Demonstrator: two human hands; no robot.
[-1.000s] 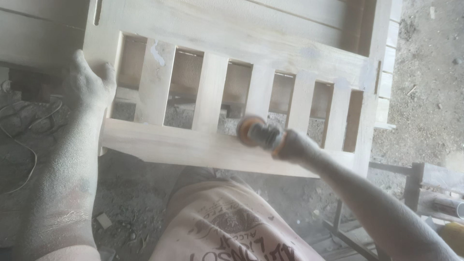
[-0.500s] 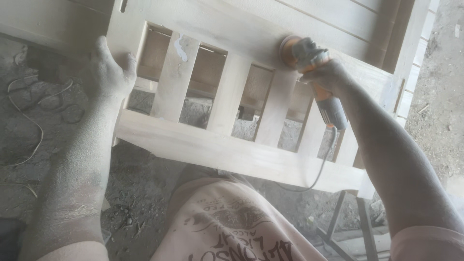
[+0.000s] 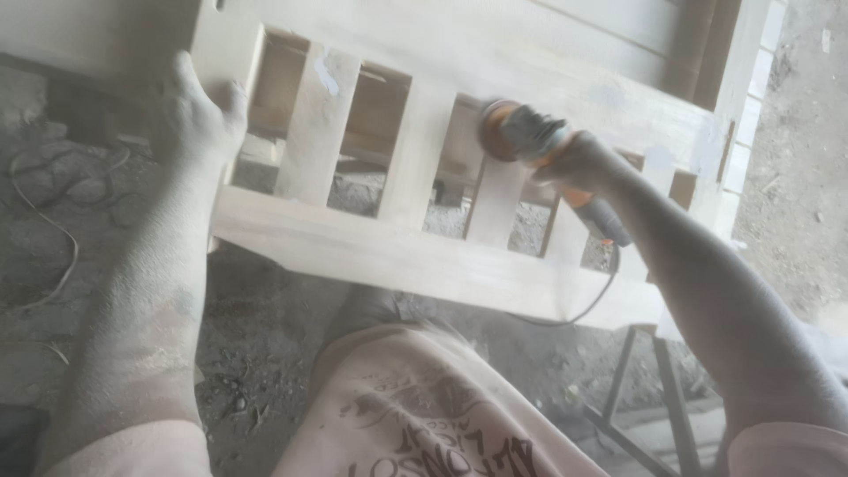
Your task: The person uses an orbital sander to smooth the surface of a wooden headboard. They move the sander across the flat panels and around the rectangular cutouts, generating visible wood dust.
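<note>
A pale slatted wooden frame [image 3: 415,256] stands before me, with several upright slats between two rails. My left hand [image 3: 199,115], dusty, grips the frame's left upright post. My right hand [image 3: 583,163] holds an orange and grey angle grinder [image 3: 530,137]. Its disc sits against the top of a middle slat [image 3: 495,208]. The grinder's cord [image 3: 592,305] hangs down past the lower rail.
Loose cables [image 3: 44,221] lie on the dusty ground at the left. A metal stand leg [image 3: 623,371] shows under the frame's right end. More wooden panels [image 3: 618,35] lean behind. My knee in a printed cloth [image 3: 424,415] fills the bottom centre.
My right hand swung the grinder from the lower rail up to the upper rail, then down and left onto a middle slat. My left hand stayed on the post.
</note>
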